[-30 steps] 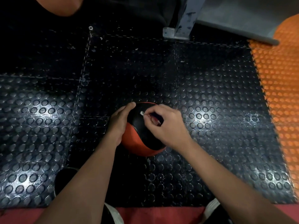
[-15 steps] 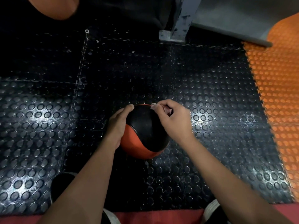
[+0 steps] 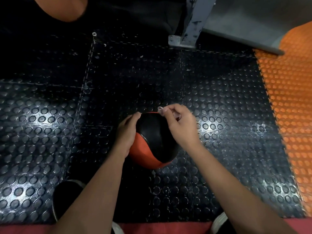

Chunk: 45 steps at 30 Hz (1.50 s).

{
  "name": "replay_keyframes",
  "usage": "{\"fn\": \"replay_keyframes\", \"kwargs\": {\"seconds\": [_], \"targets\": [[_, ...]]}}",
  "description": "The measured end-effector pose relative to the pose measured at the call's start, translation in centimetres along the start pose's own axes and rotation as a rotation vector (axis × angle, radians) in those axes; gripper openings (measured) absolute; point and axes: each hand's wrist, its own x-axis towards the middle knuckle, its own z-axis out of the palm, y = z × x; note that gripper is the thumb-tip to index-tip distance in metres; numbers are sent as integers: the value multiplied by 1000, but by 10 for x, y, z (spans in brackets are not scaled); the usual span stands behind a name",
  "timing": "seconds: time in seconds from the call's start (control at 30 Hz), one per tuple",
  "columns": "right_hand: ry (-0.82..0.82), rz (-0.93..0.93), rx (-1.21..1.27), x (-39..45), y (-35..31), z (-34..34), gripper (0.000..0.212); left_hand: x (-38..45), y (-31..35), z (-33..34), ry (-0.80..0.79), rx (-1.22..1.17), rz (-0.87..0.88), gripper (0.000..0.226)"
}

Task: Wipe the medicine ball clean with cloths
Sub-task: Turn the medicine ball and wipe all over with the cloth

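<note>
Ball [image 3: 154, 141] first: it is round, so it has no long side and does not point any way. A curvy line runs across it where two colors meet. The top part is black and the bottom part is orange-red. A thin strip of orange-red also shows along its far top edge. The skin looks smooth and a bit shiny.

It sits on the black floor mat [image 3: 228, 115], the one with little round bumps all over. The ball is low in the middle of the view, just in front of the person's knees.

The left hand [image 3: 125, 133] lies flat against the ball's left side. Its fingers are straight and reach up over the top edge, touching the ball. They press on it and do not curl round it.

The right hand [image 3: 181, 124] is at the ball's upper right side. Its fingers are curled, and the thumb and first finger pinch a tiny pale scrap [image 3: 160, 109]. The scrap is held just above the far top edge of the ball. It is too small to tell what it is made of or whether it touches the ball. The heel of this hand covers part of the black side.

So the ball lies between the two hands, left hand on one side, right hand on the other.

An orange mat [image 3: 290, 107] with bumps lies far to the right. A gray metal post foot [image 3: 183, 41] stands at the top, well apart from the ball.
</note>
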Motion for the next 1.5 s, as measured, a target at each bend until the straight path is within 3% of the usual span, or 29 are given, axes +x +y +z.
{"fn": "replay_keyframes", "kwargs": {"seconds": [0.07, 0.1, 0.17, 0.2, 0.27, 0.47, 0.6, 0.67, 0.73, 0.8, 0.87, 0.93, 1.03, 1.1, 1.2, 1.3, 1.37, 1.5], "targets": [[-15, -199, -50, -17, 4, 4, 8, 1, -2, 1, 17, 21, 23, 34], [4, -167, -59, -16, 16, 3, 8, 0, -2, 2, 23, 22, 28, 33], [46, 86, -128, -6, 55, -4, 12, -3, -1, 4, 23, 11, 28, 31], [-9, 268, -144, -5, 69, -7, 19, -5, -2, 3, 23, 7, 24, 31], [-46, 534, 25, -17, 82, -8, 24, -8, -2, 3, 24, -3, 25, 29], [218, 363, 423, -31, 41, -7, 15, -7, 2, 0, 4, 47, 44, 33], [153, 403, 388, -27, 21, -8, 20, -15, 4, -5, -11, 218, 107, 45], [114, 472, 417, -28, 22, -11, 38, -16, 10, -6, 8, 393, 179, 42], [130, 504, 489, -28, 26, -15, 34, -13, 23, -5, 85, 668, 186, 47], [179, 467, 529, -30, 30, -18, 31, -16, 46, -1, 166, 878, 3, 68], [243, 459, 556, -30, 34, -20, 38, -18, 63, 5, 118, 834, -210, 83], [252, 505, 577, -27, 37, -17, 35, -26, 67, 18, 0, 658, -266, 82], [53, 558, 525, -26, 32, -5, 25, -41, 50, 33, 129, 567, -205, 80], [15, 583, 549, -32, 27, 4, 22, -42, 41, 31, 194, 599, -96, 75], [137, 517, 560, -51, 29, 9, 20, -29, 39, 16, 158, 559, 28, 50], [252, 562, 520, -69, 35, 8, 24, -27, 47, 4, 255, 432, 111, 41], [265, 600, 470, -73, 41, 7, 27, -29, 46, 2, 319, 480, 63, 48], [113, 584, 493, -69, 44, 6, 31, -31, 35, 5, 240, 527, -127, 55]]}}
